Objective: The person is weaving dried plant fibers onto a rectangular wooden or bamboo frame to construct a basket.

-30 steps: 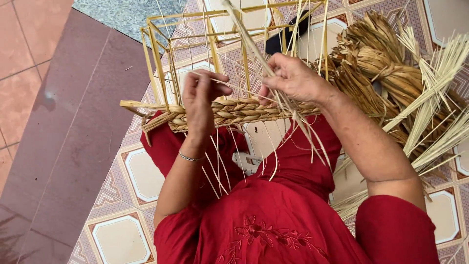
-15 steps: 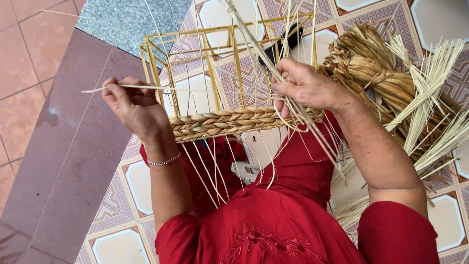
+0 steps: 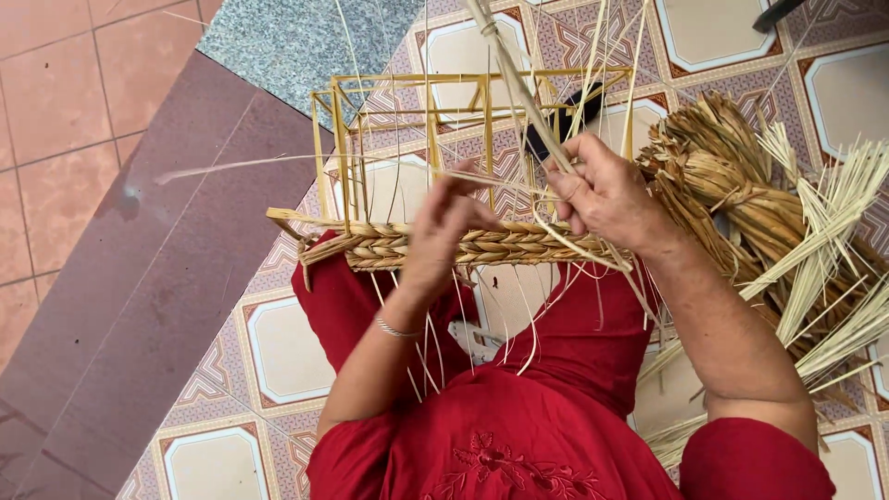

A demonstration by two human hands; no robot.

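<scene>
over the frame [image 3: 426, 120], both hands [image 3: 444, 231] pinch straw [image 3: 519, 83].

Left hand [image 3: 443, 231] and right hand [image 3: 607, 194] raised, pinching.

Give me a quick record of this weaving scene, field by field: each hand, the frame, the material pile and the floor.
left hand: pinching a thin pale strand that runs out to the side
right hand: gripping upright straw stalks at the frame
frame: open yellow stick box, braided straw band along its near edge
material pile: bundled dried straw beside the right arm
floor: patterned tiles
clothing: red
</scene>
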